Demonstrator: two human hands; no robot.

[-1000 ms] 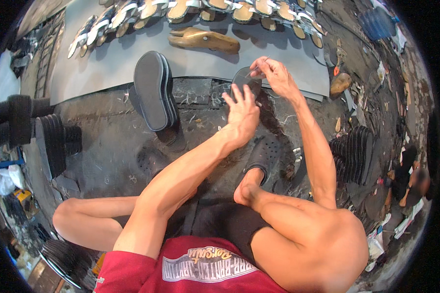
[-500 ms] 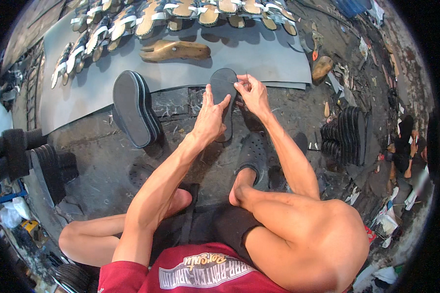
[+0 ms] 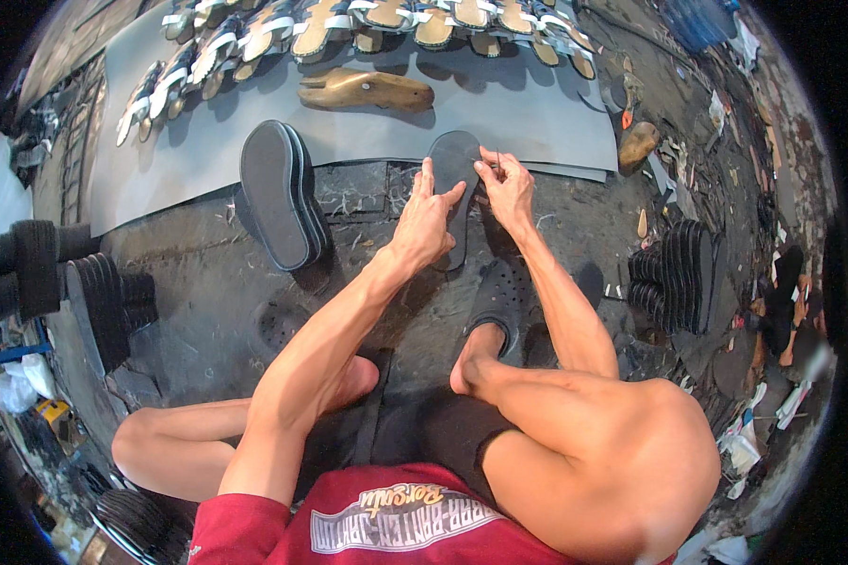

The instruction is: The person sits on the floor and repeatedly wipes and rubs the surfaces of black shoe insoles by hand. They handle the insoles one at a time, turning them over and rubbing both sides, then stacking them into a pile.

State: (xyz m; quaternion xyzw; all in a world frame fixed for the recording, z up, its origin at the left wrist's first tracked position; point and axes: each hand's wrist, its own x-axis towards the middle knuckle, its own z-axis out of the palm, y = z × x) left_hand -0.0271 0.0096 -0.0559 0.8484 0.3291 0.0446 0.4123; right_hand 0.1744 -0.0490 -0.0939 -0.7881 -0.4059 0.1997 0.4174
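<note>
Left hand (image 3: 427, 217) is splayed over a dark sole (image 3: 456, 149), hiding part of it; right hand (image 3: 507, 188) pinches some slim thing (image 3: 499, 163), honestly too tiny to identify.

The left arm (image 3: 334, 325) reaches up and slants to the right. The left hand (image 3: 424, 224) shows its back, with long fingers (image 3: 427, 177) pointing away and its thumb (image 3: 455, 193) stuck out toward the right hand (image 3: 509, 191). That hand is near the left one but apart from it, thumb and pointing finger pinched close. The right arm (image 3: 565, 297) leans left. Both knees (image 3: 664, 433) are bent and spread wide.
</note>
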